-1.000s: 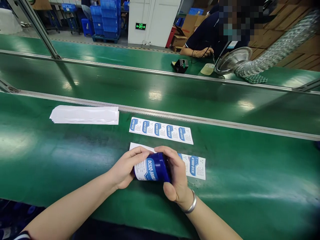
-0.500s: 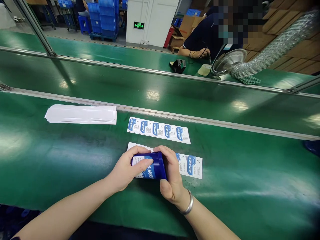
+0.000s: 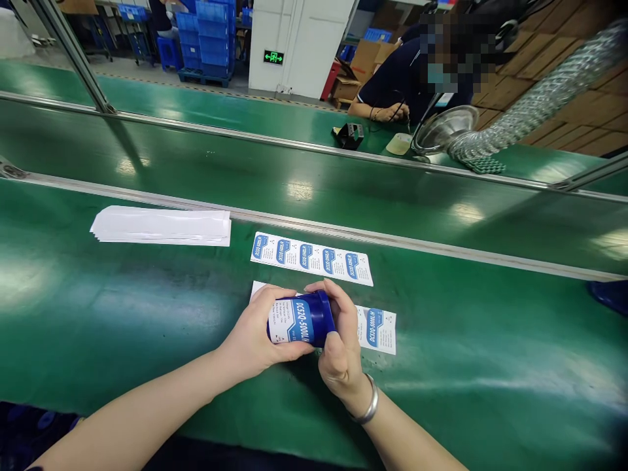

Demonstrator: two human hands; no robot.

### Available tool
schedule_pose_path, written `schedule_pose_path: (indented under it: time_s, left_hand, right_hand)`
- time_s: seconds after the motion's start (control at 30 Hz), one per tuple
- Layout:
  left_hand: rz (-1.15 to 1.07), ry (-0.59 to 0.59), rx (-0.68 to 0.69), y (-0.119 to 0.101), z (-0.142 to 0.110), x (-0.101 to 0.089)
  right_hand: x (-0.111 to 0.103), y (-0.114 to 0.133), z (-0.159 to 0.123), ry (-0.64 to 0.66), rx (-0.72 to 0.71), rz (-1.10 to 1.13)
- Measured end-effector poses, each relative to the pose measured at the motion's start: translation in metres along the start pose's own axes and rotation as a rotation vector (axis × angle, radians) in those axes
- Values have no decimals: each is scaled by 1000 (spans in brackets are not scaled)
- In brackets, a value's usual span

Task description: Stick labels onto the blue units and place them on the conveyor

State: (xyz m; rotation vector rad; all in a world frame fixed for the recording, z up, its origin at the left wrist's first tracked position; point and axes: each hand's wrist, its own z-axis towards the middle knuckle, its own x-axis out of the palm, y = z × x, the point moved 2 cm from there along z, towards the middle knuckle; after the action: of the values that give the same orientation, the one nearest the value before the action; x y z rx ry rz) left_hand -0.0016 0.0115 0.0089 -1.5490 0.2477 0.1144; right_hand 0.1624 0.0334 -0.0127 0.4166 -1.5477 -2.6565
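A dark blue plastic cup-shaped housing lies sideways between my hands above the table. Its white and blue label carries large printed text and faces me. My left hand is closed around the labelled end, the thumb along the near lower side. At the rimmed right end, my right hand grips with fingers over the top and thumb at the near edge. Partly hidden behind the housing and hands is a label sheet. Farther back lies another sheet of labels, fully in sight.
White paper strips lie stacked at the left on the green tabletop. A metal rail runs behind the sheets. Across the line, a person works near a flexible metal duct. A dark blue object sits at the right edge.
The housing has turned and moved slightly right, showing more of its label. My left thumb has slid off the label to the lower side.
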Motion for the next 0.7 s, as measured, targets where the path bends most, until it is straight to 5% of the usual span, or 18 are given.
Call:
schedule_pose_path:
  time_s: [0.23, 0.4, 0.53, 0.7]
  left_hand:
    - [-138, 41, -29, -1, 2, -2]
    - [-707, 145, -337, 0, 8, -5]
    - [-875, 172, -550, 4, 9, -2]
    - [-836, 122, -507, 2, 7, 0]
  right_hand:
    - [-2, -1, 3, 27, -25, 10]
    - [-1, 3, 7, 101, -245, 14]
    - [1, 5, 8, 181, -353, -39]
    - [1, 8, 7, 180, -351, -123]
